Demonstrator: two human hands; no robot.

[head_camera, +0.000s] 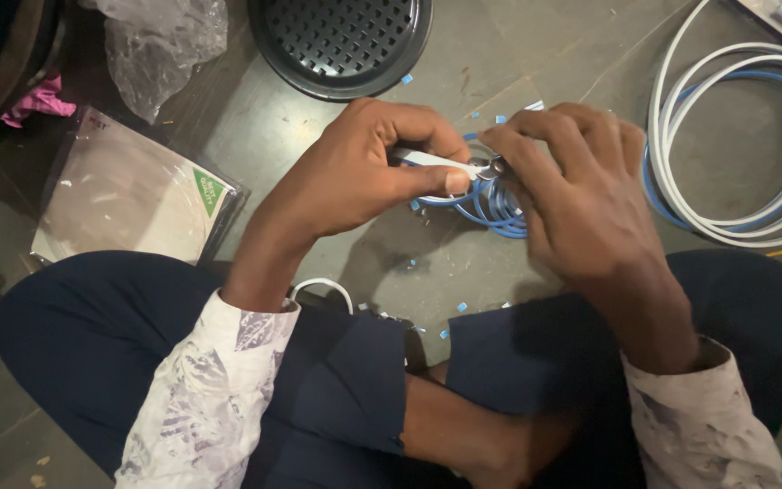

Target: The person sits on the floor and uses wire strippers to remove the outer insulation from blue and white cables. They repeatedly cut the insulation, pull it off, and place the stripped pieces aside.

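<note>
Head view: I sit cross-legged on the floor (255, 136).
Left hand (364, 167): pinches a slim white tool (432, 159), thumb pressed on its tip.
Right hand (572, 195): fingers curled over a small blue cable coil (491, 206), held just above the floor.
Risk: the tool could slip toward my right fingers; I judge the coil may spring loose.
Nearby: blue offcuts (461, 308), white and blue tubing loops (726, 154), black grille (341, 41).

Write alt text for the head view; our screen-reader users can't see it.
Seated cross-legged on the floor, a person's left hand holds a white tool against coiled blue wire gripped by the right hand. A white-and-blue cable coil lies to the right.
</note>
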